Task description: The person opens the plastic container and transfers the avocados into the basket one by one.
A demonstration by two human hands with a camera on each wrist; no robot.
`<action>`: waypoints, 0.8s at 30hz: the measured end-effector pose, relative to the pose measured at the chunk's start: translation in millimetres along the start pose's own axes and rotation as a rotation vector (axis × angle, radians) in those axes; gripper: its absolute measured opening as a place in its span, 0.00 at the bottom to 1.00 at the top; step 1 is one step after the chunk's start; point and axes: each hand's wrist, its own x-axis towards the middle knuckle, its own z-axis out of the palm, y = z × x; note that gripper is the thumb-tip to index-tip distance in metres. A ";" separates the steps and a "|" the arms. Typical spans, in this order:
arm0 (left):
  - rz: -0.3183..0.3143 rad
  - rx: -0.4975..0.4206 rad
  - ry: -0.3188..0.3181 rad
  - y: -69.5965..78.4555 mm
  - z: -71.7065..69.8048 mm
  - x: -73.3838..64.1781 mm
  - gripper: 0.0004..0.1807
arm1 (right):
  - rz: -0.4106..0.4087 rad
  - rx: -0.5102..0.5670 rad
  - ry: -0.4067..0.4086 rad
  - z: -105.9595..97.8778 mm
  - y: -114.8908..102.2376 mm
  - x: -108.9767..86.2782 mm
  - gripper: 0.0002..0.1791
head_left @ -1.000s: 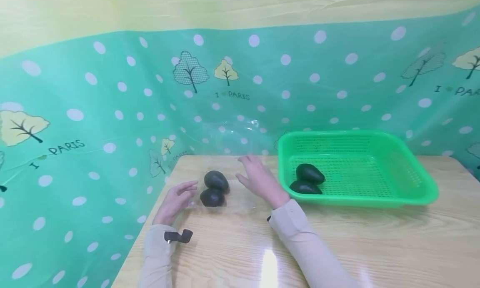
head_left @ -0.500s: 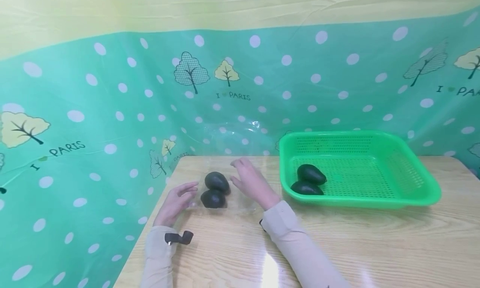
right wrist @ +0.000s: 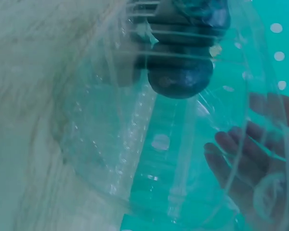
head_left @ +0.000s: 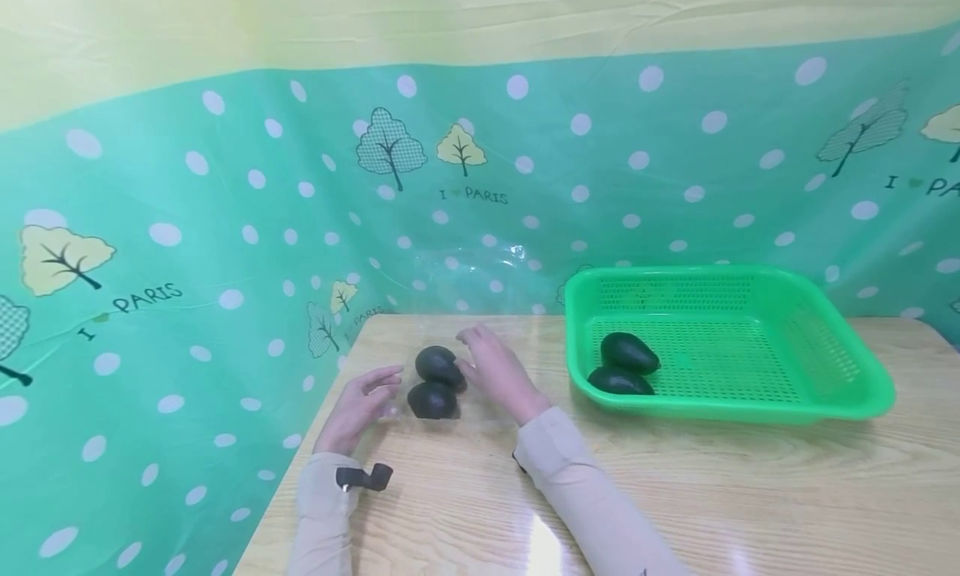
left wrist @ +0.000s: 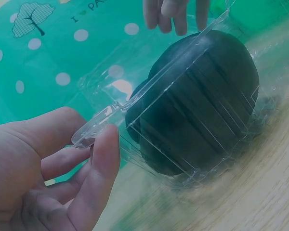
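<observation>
Two dark avocados, a rear one [head_left: 437, 365] and a front one [head_left: 432, 400], sit in the left part of a clear plastic clamshell box [left wrist: 103, 124] on the table. My left hand [head_left: 360, 408] is at the box's left side; in the left wrist view its thumb and finger pinch the clear rim. Reaching over the box from the right, my right hand [head_left: 495, 368] has its fingertips beside the rear avocado. In the right wrist view, clear plastic lies in front of my right hand [right wrist: 253, 163], its fingers loosely bent and holding nothing. Whether they touch the avocado cannot be told.
To the right stands a green plastic basket [head_left: 847, 351] with two more avocados [head_left: 630, 353] at its left end. Behind the box rises its transparent lid [head_left: 516, 252]. A dotted curtain [head_left: 645, 184] hangs along the back and left of the wooden table [head_left: 712, 493].
My right hand has moved left over the box, towards the avocados. The left hand keeps its place at the box's left side. The camera view has shifted slightly.
</observation>
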 end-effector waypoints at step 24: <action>0.005 -0.029 -0.019 3.5 0.9 -5.0 0.27 | 0.113 0.016 -0.114 27.6 -0.4 2.2 0.33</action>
